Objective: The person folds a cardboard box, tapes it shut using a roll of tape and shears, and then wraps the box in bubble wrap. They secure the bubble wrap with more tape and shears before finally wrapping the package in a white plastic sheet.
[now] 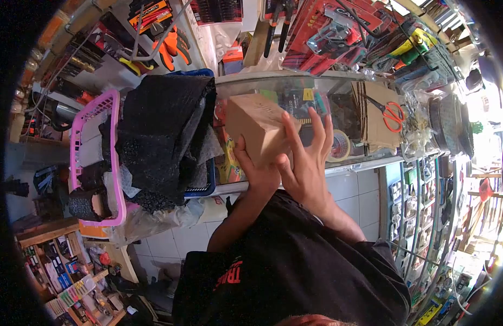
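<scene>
A small brown cardboard box (246,122) is held tilted above the glass-topped counter (295,81). My left hand (258,171) grips its lower side, with the thumb up along one face. My right hand (310,168) is at the box's right end, its fingers spread and stretched out; the index fingertip appears to touch the box edge. Just right of that hand lies a roll of tape (340,146) on the counter. Farther right, scissors (391,115) with orange handles rest on flat cardboard pieces (373,127).
Black bubble wrap (159,119) is heaped to the left over a blue basket (200,191), beside a pink basket (119,179). Packaged tools (338,38) hang along the far side. A stocked glass case (419,201) stands at right, and shelves of small goods (67,266) at lower left.
</scene>
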`<state>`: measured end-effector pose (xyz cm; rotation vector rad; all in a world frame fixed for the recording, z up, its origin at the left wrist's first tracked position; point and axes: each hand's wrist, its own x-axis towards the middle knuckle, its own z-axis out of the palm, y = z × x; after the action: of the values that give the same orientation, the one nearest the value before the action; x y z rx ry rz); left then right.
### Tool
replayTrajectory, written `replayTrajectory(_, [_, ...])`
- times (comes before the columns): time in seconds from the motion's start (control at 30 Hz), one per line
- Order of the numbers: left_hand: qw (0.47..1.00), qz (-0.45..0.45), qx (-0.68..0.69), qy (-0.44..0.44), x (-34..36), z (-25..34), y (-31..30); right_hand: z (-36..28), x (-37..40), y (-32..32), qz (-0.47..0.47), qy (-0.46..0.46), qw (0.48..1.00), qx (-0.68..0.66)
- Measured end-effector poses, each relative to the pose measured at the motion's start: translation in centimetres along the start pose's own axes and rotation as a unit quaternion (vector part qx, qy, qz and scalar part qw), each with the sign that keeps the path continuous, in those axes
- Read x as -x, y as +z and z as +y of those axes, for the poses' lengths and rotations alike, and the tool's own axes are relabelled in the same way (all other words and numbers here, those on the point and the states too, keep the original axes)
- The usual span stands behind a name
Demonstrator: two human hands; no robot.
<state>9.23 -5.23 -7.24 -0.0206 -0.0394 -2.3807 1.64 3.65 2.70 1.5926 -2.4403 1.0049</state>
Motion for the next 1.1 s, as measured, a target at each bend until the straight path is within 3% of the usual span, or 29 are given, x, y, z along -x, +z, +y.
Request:
replayTrajectory(0.07, [0.975, 0.037, -0.213, 0.054, 0.4, -0.3, 0.1, -0.1, 0.2, -0.3, -0.013, -0.003, 1.0, 0.009])
replayTrajectory(0.13, [0.997, -0.058, -0.037, 0.044, -0.3, -0.2, -0.6, -0.4, 1.2, -0.4, -0.031, 0.004, 0.999, -0.004])
replayTrajectory(0.2, [0.997, -0.033, -0.046, 0.055, -0.5, -0.3, -0.5, -0.3, 1.1, -0.6, -0.029, -0.001, 1.0, 0.003])
replayTrajectory(0.23, [0.987, 0.041, -0.144, 0.063, -0.2, -0.7, 0.4, -0.2, 1.2, -0.7, -0.029, 0.0, 1.0, 0.005])
replayTrajectory(0.3, [0.959, 0.082, -0.259, 0.082, 0.4, -0.9, 0.7, 0.0, 0.5, -1.2, -0.041, 0.005, 0.999, 0.0])
replayTrajectory(0.4, [0.961, 0.016, -0.264, 0.085, 0.3, -0.7, 0.1, -0.6, 0.5, -2.2, -0.056, 0.029, 0.998, -0.032])
replayTrajectory(0.47, [0.977, 0.024, -0.206, 0.046, -0.3, 0.2, 0.2, -0.6, 1.1, -2.4, -0.06, 0.034, 0.996, -0.051])
replayTrajectory(0.53, [0.946, 0.026, -0.312, 0.086, 0.5, -0.7, 0.2, -0.5, 0.8, -2.9, -0.067, 0.028, 0.996, -0.045])
replayTrajectory(0.6, [0.944, 0.054, -0.317, 0.073, 0.9, -1.2, 0.7, -0.6, 0.6, -3.4, -0.075, 0.027, 0.996, -0.04])
replayTrajectory(0.67, [0.97, 0.102, -0.22, 0.013, 0.4, -1.1, 2.0, -0.8, 0.2, -3.8, -0.08, 0.024, 0.996, -0.034])
replayTrajectory(0.77, [0.979, 0.11, -0.16, 0.055, -0.5, 0.0, 1.5, -1.1, 1.3, -4.7, -0.092, 0.021, 0.995, -0.021])
replayTrajectory(1.1, [0.976, 0.07, -0.189, 0.087, -0.3, -0.3, 1.8, -1.0, 1.9, -5.3, -0.1, 0.017, 0.995, -0.012])
